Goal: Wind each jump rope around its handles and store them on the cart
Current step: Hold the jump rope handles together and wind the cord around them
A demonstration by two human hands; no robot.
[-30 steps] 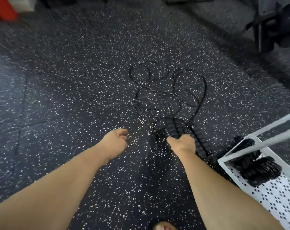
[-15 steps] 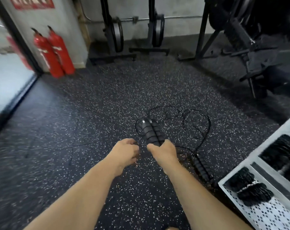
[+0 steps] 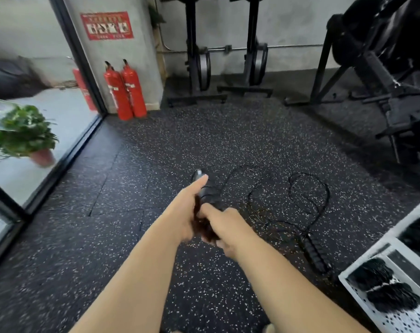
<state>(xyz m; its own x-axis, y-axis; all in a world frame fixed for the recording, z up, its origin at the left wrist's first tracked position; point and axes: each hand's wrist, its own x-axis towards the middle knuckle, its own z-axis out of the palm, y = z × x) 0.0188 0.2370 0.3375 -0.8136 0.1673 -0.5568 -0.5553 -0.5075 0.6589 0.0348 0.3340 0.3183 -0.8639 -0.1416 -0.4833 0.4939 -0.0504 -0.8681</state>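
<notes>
Head view: right hand (image 3: 225,227) is wrapped round the near end of the black handles (image 3: 210,195), firm hold. Left hand (image 3: 186,212) lies against their left side, one finger straight along them toward the tip. Can't tell if its other fingers curl round, too blurred. Handles are held in the air above the floor (image 3: 132,212), pointing away from the person. Thin cord runs off to the right of the hands and down into loose cord loops (image 3: 328,197) on the floor. Another handle (image 3: 317,257) lies on the floor, right of the right hand. Which loops belong to it, can't tell.

Handling, my read: handles are stiff, ribbed and light, with good grip, so hold them mid-length in one hand. Cord is limp and springy, likely to snag or unwind. Take it close to the handles and wrap under tension.

White cart (image 3: 401,320) sits far right of the hands. Its perforated tray holds two wound black bundles (image 3: 382,287). Tray beyond it holds more dark bundles (image 3: 418,234), blurred.
</notes>
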